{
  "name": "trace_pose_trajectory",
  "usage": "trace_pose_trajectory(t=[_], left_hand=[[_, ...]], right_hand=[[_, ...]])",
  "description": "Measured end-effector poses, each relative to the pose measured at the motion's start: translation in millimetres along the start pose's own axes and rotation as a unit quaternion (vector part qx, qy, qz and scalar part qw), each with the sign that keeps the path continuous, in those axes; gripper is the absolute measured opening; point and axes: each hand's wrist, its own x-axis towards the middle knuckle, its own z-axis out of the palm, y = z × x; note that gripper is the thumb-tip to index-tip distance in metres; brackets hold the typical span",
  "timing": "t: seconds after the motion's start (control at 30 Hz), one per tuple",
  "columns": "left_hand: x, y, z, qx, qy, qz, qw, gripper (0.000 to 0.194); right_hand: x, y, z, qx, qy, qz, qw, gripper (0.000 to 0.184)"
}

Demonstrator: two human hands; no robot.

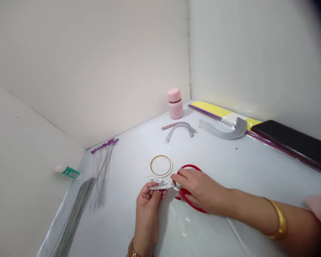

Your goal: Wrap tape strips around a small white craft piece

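My right hand (200, 187) is closed around the red handles of a pair of scissors (188, 198), whose blades point left. My left hand (149, 203) is pinched at the blade tips, thumb against fingers. Whatever lies between those fingers is too small and hidden by the blades to name. A small pale, greyish piece (157, 180) shows just beyond the fingertips, along the blades. Right behind the scissors, a thin roll of white tape (171, 167) with a yellowish inner ring lies flat on the table.
Purple-tipped wires (105, 144) and a bundle of grey wires (81, 200) lie at left, beside a green-labelled tube (69, 172). Farther back are a pink bottle (175, 107), curved grey strips (180, 125), a larger strip (224, 134), coloured sheets (210, 107) and a black phone-like slab (291, 139).
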Motion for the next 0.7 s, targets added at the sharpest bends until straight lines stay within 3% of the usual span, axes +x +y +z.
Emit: trace_pose_trajectory(t=[0.6,0.7], left_hand=[[0.6,-1.1,-3.6,0.026,-0.005,0.003,1.000,0.008],[0.3,-0.9,-3.3,0.028,0.003,-0.004,1.000,0.010]], right_hand=[[1.6,1.9,-2.7,0.002,-0.013,-0.004,1.000,0.030],[5.1,13.2,-6.8,-0.023,0.003,0.038,0.999,0.026]])
